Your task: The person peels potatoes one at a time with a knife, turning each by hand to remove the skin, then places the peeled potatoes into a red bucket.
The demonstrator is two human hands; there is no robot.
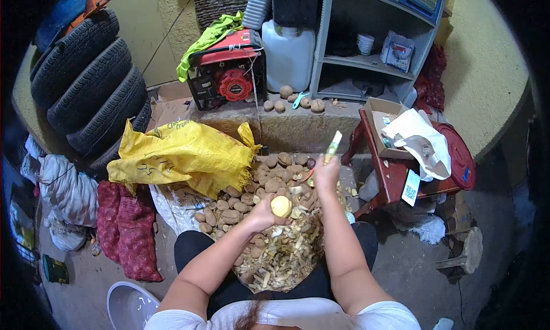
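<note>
The left hand [264, 211] has a closed grip on a peeled potato [281, 206] above the potato pile [269, 184], while the right hand [325, 171] clasps a peeler [332, 146].

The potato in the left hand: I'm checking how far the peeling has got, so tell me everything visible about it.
The potato is roundish and pale yellow, smooth and apparently skinless on the side that shows. The left hand cups it from the left, holding it above the peelings and in front of the unpeeled potatoes. The right hand, with the peeler, sits higher, apart from it. Its far side is hidden.
</note>
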